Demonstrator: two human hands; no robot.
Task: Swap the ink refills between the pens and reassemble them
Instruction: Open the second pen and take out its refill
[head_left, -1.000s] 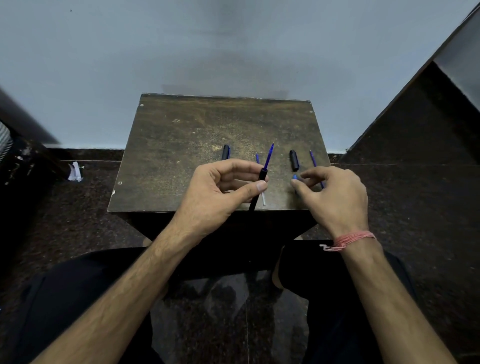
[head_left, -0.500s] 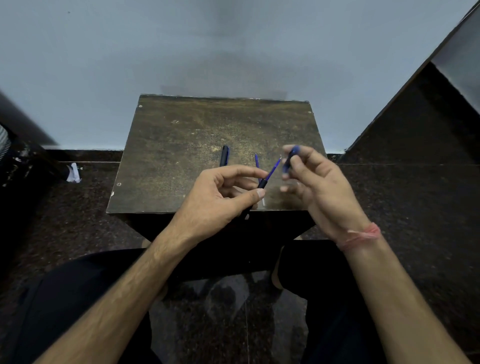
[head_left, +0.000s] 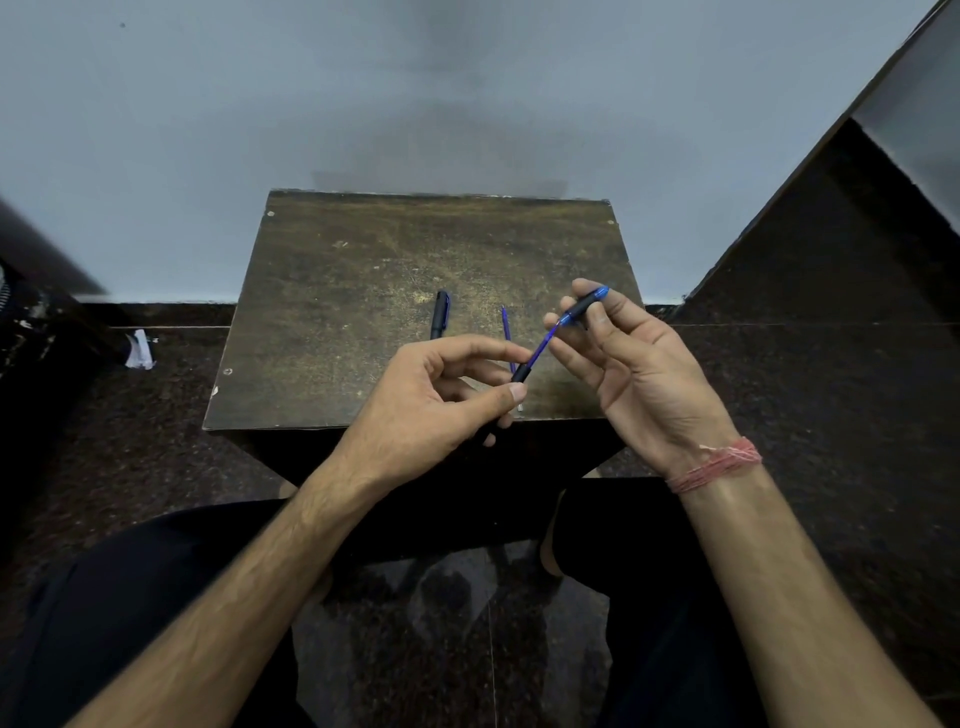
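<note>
Left hand (head_left: 431, 400): closed around the dark barrel (head_left: 519, 375), thumb and forefinger pinching it near its open end; the rest of the barrel runs down behind the fingers toward 7 o'clock.
Refill (head_left: 544, 347): blue, thin, sticking out of the barrel toward 1 o'clock, bridging the gap between the two hands, above the stool's near edge.
Right hand (head_left: 639, 364): palm turned up, fingertips pinching the front piece (head_left: 584, 307), a short dark and blue part, with the refill's end just at or inside its mouth; I cannot tell which.
Stool (head_left: 337, 291): carries a black cap (head_left: 440, 315) at 12 o'clock of the left hand, and a second refill (head_left: 505, 332) just right of it, partly hidden by the left fingers.
Handling: all parts look light and small. The refill is thin and would likely flex if pushed off-axis, so hold the barrel close to its mouth and the front piece by its sides, keeping both in line. Smooth plastic may slip in a light pinch.
Risk: a bent refill, or a small part dropped and rolling off the stool.
Change from half a second ago: the right hand has turned palm-up and the front piece now sits lined up on the refill's tip; then it was held clear of it. The left-hand hold is much the same. A second ago the right hand was down on the stool at 3 o'clock, picking this piece up.
</note>
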